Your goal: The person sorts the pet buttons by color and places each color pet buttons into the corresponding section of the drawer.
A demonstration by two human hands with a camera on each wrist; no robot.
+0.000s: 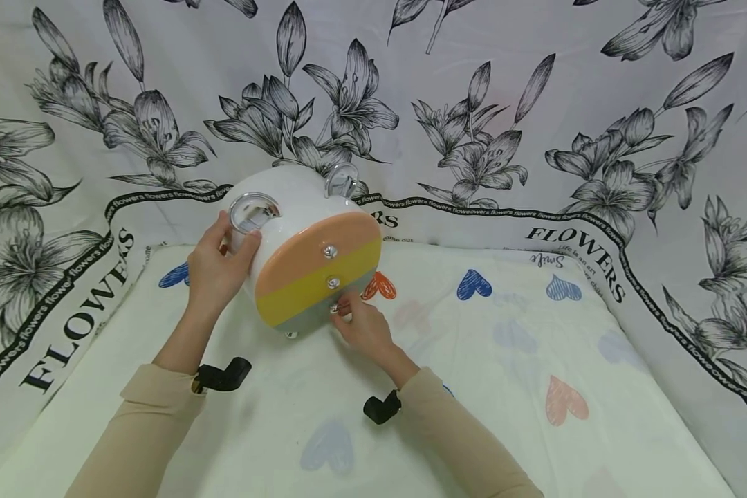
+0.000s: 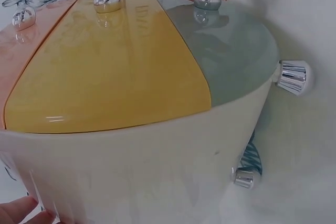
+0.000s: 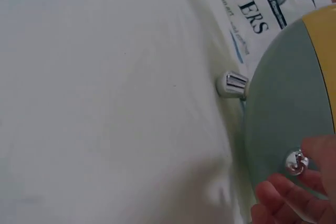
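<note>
A white oval drawer box (image 1: 299, 190) is tilted above the bed-like surface. Its front has an orange drawer (image 1: 299, 259), a yellow drawer (image 2: 105, 66) and a grey-green drawer (image 3: 289, 93), each with a round silver knob. My left hand (image 1: 214, 270) grips the box's left side, thumb near a chrome oval ring (image 1: 252, 211); in the left wrist view only some fingertips show at the lower left. My right hand (image 1: 367, 325) pinches the lowest silver knob (image 3: 296, 162), on the grey-green drawer. All the drawer fronts look flush with the body.
A second chrome ring (image 1: 342, 181) stands on the box's top, and silver feet (image 2: 294, 77) stick out below. The white cloth (image 1: 485, 415) has printed hearts. Behind hangs a flower-printed curtain (image 1: 411, 90). Black wrist mounts (image 1: 224, 375) sit on both forearms.
</note>
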